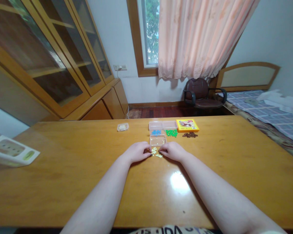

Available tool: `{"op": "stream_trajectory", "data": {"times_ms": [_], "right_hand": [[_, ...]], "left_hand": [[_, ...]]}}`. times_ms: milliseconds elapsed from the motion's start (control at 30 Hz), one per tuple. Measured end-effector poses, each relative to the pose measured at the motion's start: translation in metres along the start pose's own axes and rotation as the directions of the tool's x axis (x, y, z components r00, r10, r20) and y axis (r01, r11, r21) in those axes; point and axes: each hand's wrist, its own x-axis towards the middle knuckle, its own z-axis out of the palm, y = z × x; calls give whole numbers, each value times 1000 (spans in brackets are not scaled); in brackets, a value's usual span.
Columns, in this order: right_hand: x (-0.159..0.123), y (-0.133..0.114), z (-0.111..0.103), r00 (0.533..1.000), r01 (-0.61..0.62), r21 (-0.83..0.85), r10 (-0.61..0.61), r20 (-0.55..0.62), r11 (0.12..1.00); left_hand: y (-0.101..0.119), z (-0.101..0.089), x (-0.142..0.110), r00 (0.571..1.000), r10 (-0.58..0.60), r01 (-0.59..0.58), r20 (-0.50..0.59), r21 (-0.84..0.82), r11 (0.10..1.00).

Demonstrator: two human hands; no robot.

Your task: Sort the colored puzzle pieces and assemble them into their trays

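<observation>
Both my hands rest on a glossy wooden table [63, 169], either side of a small heap of pale yellow beads [156, 152]. My left hand [137, 151] has its fingers curled, fingertips at the left edge of the heap. The fingers of my right hand [172, 150] are curled too, pinching at the heap's right edge; what they hold is too small to make out. Just beyond the heap sits a clear square tray [157, 140]. Behind it lie blue beads [156, 132], green beads [171, 133] and brown beads [189, 135].
Two clear lidded boxes [162, 125] and a yellow box [187, 125] stand at the table's far edge, a small clear container [122, 127] to their left. A white carton [11, 151] lies at the left edge. A chair [202, 94], a bed [271, 113] and wooden cabinets [63, 65] surround the table.
</observation>
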Motion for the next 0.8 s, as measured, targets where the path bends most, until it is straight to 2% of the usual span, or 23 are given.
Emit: {"op": "stream_trajectory", "data": {"times_ms": [100,167,300,367,467,533,600,700,800], "right_hand": [[0,1,1,999,-11,16,12,-48,1000],[0,3,1,990,-49,26,51,-128,998],[1,9,2,921,-206,55,213,-327,977],[2,12,1,890,-301,65,304,-340,952],[2,13,0,877,-379,59,379,-297,923],[1,12,-1,891,-338,65,342,-300,939],[0,9,-2,932,-220,76,232,-280,973],[-3,1,-3,984,-48,88,62,-167,995],[-4,-6,-3,997,-6,70,11,-74,998]], "left_hand": [[0,2,0,1000,1,-1,18,1,1000],[0,2,1,1000,4,-4,9,7,1000],[1,2,1,999,-21,23,-46,33,999],[2,2,2,998,-35,38,-53,46,998],[3,4,2,999,-33,35,-36,53,998],[3,5,2,999,-26,27,-29,53,998],[3,6,2,999,-19,20,-29,51,998],[1,7,1,1000,-10,11,-24,53,999],[-1,7,1,1000,-3,4,-18,58,998]]}}
